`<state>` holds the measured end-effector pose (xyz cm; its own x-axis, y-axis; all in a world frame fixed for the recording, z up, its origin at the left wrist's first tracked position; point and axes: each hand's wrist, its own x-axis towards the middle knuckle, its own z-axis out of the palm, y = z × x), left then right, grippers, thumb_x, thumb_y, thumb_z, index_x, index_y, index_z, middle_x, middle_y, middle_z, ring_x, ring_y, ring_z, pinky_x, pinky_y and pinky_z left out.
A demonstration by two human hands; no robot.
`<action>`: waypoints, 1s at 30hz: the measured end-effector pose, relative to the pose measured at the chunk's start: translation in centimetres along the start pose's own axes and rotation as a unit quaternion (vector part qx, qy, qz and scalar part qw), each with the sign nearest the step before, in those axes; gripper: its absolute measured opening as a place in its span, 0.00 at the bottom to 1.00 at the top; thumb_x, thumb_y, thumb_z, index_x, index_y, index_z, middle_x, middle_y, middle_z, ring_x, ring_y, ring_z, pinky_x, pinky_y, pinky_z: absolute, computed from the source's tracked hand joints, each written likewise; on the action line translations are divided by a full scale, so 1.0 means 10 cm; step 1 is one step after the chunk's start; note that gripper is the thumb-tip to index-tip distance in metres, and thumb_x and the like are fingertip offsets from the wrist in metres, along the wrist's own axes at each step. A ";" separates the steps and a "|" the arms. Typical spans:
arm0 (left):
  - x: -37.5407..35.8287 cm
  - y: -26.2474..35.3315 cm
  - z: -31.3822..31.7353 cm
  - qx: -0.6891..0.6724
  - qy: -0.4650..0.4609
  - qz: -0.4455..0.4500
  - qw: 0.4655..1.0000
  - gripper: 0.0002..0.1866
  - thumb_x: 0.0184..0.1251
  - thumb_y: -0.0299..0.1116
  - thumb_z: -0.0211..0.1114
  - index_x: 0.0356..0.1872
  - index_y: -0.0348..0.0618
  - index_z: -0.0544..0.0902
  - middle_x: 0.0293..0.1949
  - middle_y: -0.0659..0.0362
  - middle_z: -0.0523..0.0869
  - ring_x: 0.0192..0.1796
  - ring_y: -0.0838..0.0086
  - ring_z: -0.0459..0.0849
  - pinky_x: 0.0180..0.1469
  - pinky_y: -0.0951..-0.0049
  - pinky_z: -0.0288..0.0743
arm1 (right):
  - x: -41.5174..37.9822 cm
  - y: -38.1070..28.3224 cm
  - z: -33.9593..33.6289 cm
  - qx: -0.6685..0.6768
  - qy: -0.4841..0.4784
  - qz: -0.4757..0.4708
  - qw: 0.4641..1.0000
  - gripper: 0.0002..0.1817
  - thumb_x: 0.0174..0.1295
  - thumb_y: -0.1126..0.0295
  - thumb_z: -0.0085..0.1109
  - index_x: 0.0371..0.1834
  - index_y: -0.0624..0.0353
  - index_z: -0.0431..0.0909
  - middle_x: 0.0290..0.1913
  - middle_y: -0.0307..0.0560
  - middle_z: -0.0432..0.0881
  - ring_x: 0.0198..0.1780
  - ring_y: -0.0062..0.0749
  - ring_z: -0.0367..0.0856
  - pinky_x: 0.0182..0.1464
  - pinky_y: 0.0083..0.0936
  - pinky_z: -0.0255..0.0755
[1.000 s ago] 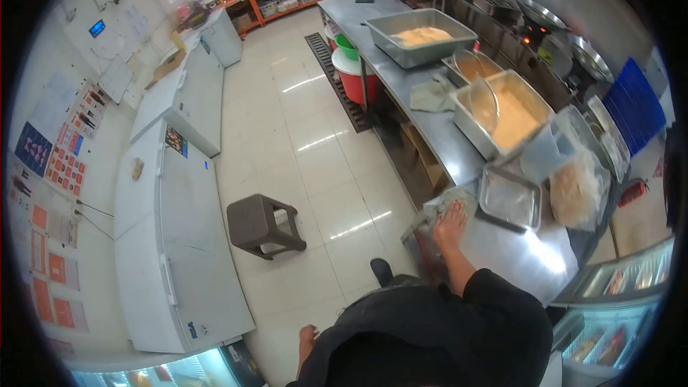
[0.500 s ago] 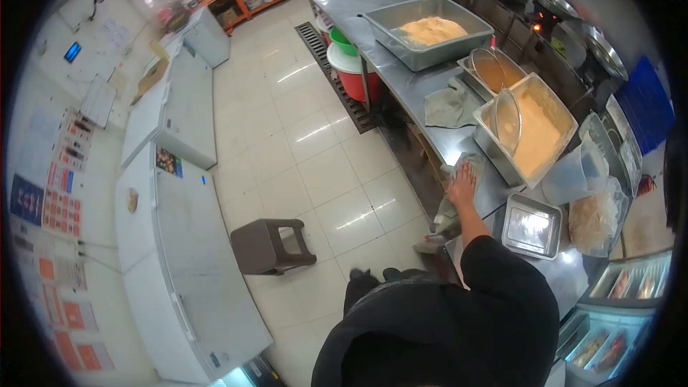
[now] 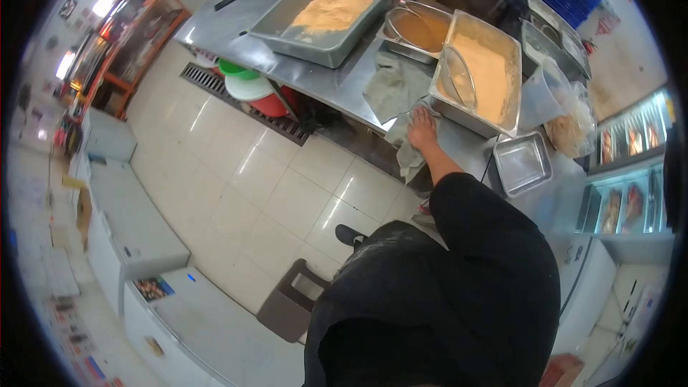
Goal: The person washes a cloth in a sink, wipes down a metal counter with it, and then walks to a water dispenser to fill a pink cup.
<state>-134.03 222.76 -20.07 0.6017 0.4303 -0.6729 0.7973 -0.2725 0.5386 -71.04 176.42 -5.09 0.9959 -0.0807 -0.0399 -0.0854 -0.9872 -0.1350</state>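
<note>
My right hand lies flat, palm down, on a grey-green cloth at the near edge of the steel table. Its fingers are stretched forward, and part of the cloth hangs over the edge. Just beyond the fingertips is another crumpled grey cloth. To the right of the hand stands a deep steel pan holding pale orange powder, with a round wire sieve leaning inside it. My left hand is out of sight.
A large grey tub of powder and a smaller pan of orange-brown liquid stand farther along. Nearer are an empty steel tray and a clear plastic jug. A brown stool stands on the floor by white chest freezers.
The view has swung to the right, so the table appears farther left. My right hand has pushed the cloth a little along the edge, closer to the other cloth.
</note>
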 end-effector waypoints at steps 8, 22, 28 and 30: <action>1.50 1.82 -2.69 -0.300 0.198 -0.043 0.932 0.19 0.72 0.42 0.51 0.57 0.44 0.75 0.57 0.55 0.81 0.57 0.66 0.79 0.55 0.60 0.72 | -0.70 0.47 -0.07 -0.004 -0.014 0.128 0.992 0.38 0.68 0.54 0.46 0.78 0.57 0.50 0.80 0.47 0.50 0.80 0.38 0.46 0.79 0.42 0.42; 2.61 3.65 -1.54 0.058 -0.233 -0.072 0.968 0.20 0.74 0.39 0.57 0.61 0.42 0.74 0.58 0.54 0.81 0.59 0.62 0.80 0.54 0.55 0.75 | -0.01 -1.01 -0.61 0.079 0.042 0.171 0.981 0.39 0.66 0.50 0.51 0.75 0.62 0.57 0.76 0.59 0.57 0.78 0.52 0.51 0.76 0.50 0.47; 3.24 3.49 -2.31 0.022 -0.122 -0.152 0.981 0.21 0.74 0.39 0.56 0.62 0.40 0.72 0.57 0.51 0.82 0.57 0.59 0.81 0.55 0.52 0.74 | 0.97 -1.43 0.05 0.079 0.137 0.139 0.978 0.41 0.65 0.49 0.52 0.75 0.64 0.57 0.76 0.63 0.55 0.79 0.53 0.48 0.76 0.56 0.43; 3.51 3.23 -2.53 -0.072 -0.037 -0.184 0.980 0.21 0.73 0.39 0.56 0.62 0.40 0.72 0.56 0.51 0.82 0.56 0.59 0.81 0.55 0.51 0.74 | 1.34 -1.57 0.19 0.010 0.117 0.122 0.986 0.41 0.66 0.48 0.50 0.75 0.64 0.56 0.77 0.62 0.53 0.80 0.52 0.45 0.76 0.54 0.41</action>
<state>-88.36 250.83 -13.43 0.2816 0.4111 -0.8670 0.9487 0.0164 0.3159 -56.36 191.14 -5.39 0.9246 -0.3477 0.1558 -0.3217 -0.9315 -0.1696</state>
